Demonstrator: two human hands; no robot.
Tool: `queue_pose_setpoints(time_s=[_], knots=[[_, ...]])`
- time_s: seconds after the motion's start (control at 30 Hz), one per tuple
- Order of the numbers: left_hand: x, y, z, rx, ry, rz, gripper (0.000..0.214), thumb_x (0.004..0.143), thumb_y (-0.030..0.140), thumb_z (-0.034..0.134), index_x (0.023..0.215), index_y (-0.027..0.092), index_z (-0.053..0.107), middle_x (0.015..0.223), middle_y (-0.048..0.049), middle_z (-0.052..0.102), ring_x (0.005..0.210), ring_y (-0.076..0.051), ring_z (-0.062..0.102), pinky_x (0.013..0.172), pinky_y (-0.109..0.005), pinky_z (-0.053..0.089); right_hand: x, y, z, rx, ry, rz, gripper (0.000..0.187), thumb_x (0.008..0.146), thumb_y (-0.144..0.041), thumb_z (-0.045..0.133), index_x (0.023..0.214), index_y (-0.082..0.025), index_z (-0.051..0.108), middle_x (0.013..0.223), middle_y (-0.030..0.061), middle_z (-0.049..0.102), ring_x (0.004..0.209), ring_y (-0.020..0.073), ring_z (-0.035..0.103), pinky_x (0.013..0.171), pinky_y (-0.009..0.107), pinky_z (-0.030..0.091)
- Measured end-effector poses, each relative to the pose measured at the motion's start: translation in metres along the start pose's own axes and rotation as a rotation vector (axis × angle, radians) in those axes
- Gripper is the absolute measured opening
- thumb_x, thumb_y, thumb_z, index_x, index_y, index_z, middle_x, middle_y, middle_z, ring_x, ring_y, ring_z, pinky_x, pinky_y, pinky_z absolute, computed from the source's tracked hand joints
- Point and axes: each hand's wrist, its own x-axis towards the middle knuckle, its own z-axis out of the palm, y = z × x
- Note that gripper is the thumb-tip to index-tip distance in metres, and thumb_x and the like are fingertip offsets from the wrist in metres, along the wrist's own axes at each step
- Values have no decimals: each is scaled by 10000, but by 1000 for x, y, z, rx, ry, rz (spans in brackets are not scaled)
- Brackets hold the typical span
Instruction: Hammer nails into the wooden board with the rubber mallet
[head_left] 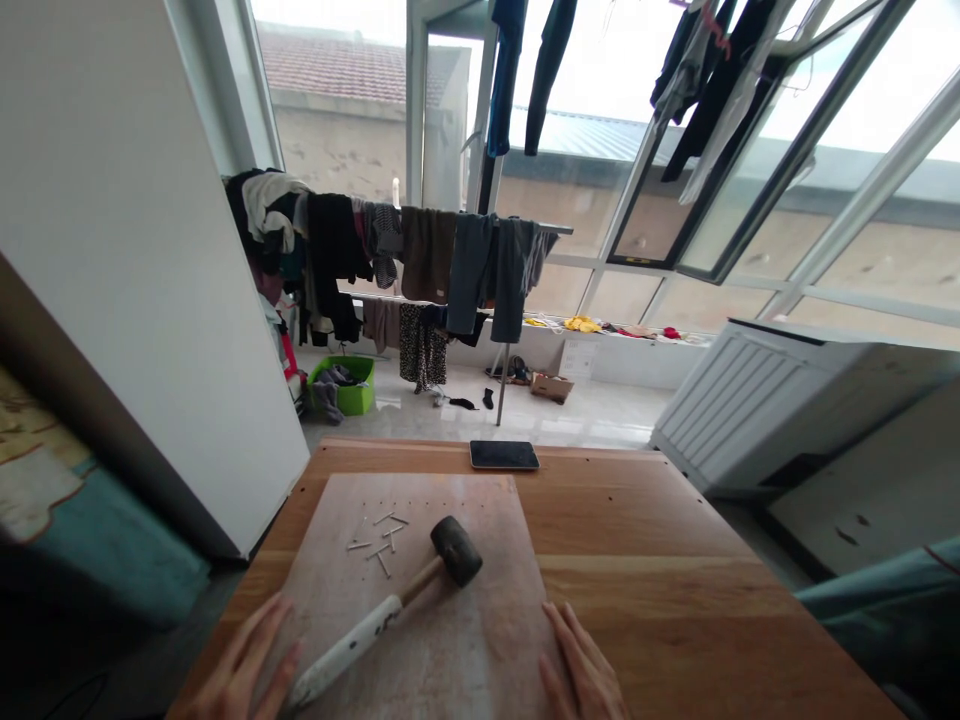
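While left hand (251,660) and right hand (585,665) are resting open, empty, at board (487,640) edges, mallet (456,552) is slanting centre to lower left, handle (356,637) nearer left hand.

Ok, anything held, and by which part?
Nothing appears gripped: left hand and right hand rest open at the sides of the board; the mallet lies on it.

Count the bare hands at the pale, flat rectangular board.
2: the bare left hand, at the left edge of the pale, flat rectangular board, and the bare right hand, at the right edge. The picture's bottom cuts off part of both.
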Motion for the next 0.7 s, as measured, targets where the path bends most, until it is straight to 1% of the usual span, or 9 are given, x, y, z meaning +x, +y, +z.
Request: queue_pose_setpoints(time_s=[0.07,0.1,0.17,0.23,0.33,0.43,0.5,0.6,0.7], knots=[[6,-22,-16,1,51,-122,425,950,485,422,1258,288,639,1326,-14,669,1162,-247,681,981,-360,586,7,-26,11,104,-4,-31,482,975,-345,512,1445,-247,550,1463,82,574,1361,300,520,1083,439,505],[10,-31,-24,11,55,-177,443,937,521,422,1224,278,655,1303,-31,676,1145,-267,687,983,-385,584,13,-39,13,168,-11,-68,503,976,-332,509,1470,-242,515,1490,84,546,1380,287,500,1097,423,491],[19,-43,-38,43,46,-273,471,908,575,427,1143,262,688,1255,-58,685,1104,-295,698,971,-424,585,26,-61,11,265,-46,-147,511,973,-303,510,1479,-242,496,1533,82,497,1400,266,478,1116,398,469],[26,-47,-48,76,42,-312,493,873,610,442,1079,251,710,1246,-79,668,1087,-308,697,937,-430,595,40,-77,4,289,-121,-208,503,973,-269,512,1475,-247,499,1542,78,487,1407,245,471,1125,373,456],[29,-37,-49,145,51,-280,538,824,651,473,1071,239,715,1283,-106,619,1044,-304,695,852,-410,609,50,-87,1,249,-221,-244,543,963,-247,526,1503,-231,466,1523,90,507,1398,242,484,1118,368,461],[26,-19,-42,242,45,-224,555,830,670,482,1105,248,714,1279,-116,609,953,-291,694,799,-420,599,48,-86,5,196,-296,-292,624,909,-249,616,1513,-228,460,1478,94,556,1384,283,496,1093,392,490],[22,-8,-37,278,33,-166,552,852,676,468,1108,256,720,1246,-118,626,940,-297,686,788,-434,593,46,-80,6,166,-300,-325,639,881,-238,655,1497,-230,487,1447,94,586,1363,301,517,1070,387,513],[16,10,-29,286,5,-68,560,871,682,473,1143,257,716,1228,-120,643,964,-313,679,804,-463,594,45,-62,-4,151,-189,-311,529,937,-274,600,1459,-215,532,1372,107,650,1247,277,631,1006,350,560],[5,31,-19,258,-2,40,516,876,651,531,1200,285,695,1263,-99,648,1027,-312,675,844,-455,601,43,-37,-24,181,-75,-257,412,999,-330,508,1384,-214,596,1184,90,759,1060,228,740,923,298,603]])
